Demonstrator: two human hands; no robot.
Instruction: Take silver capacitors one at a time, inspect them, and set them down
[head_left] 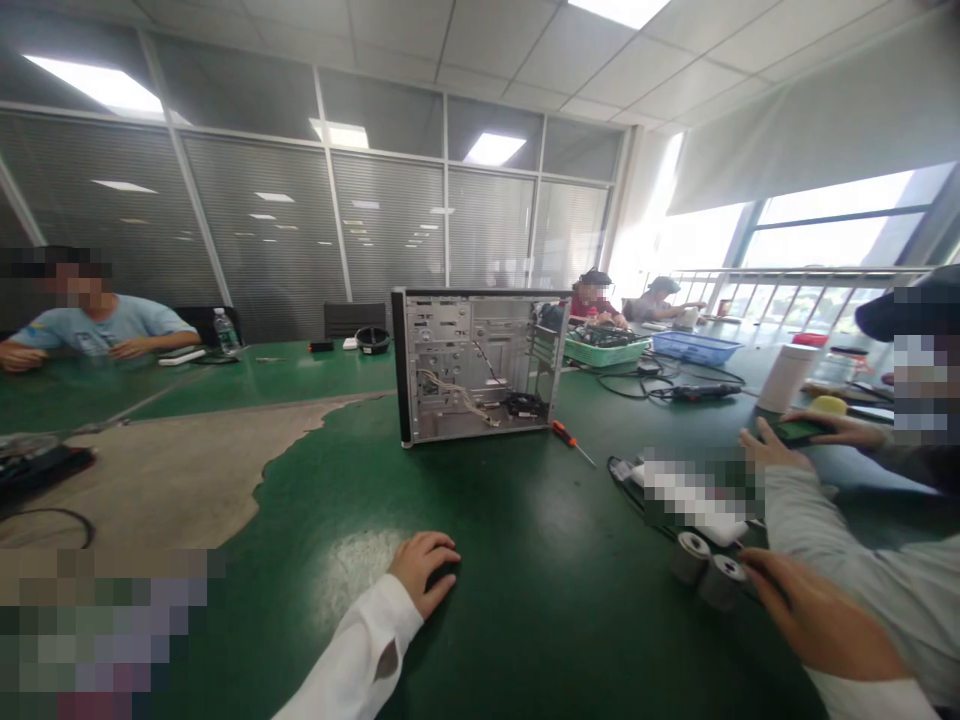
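My left hand (424,572), in a white sleeve, rests cupped on the green tabletop (525,560) over a small dark object (444,576), perhaps a computer mouse. My right hand (817,620) reaches in at the lower right, fingers extended and holding nothing I can see. Its fingertips lie close to two short grey rolls (709,570) on their sides. Beyond my hands stands an open metal computer case (480,365) with loose wires and a fan inside. An orange-handled screwdriver (570,442) lies by its corner. A pixelated white item (697,495) with a black cable sits behind the rolls.
A co-worker's hand (795,440) in a grey sleeve holds a phone at the right. Farther back are a black power tool (701,392), a white cylinder (785,378), a green tray (606,350) and a blue basket (696,347). Other people sit around the table.
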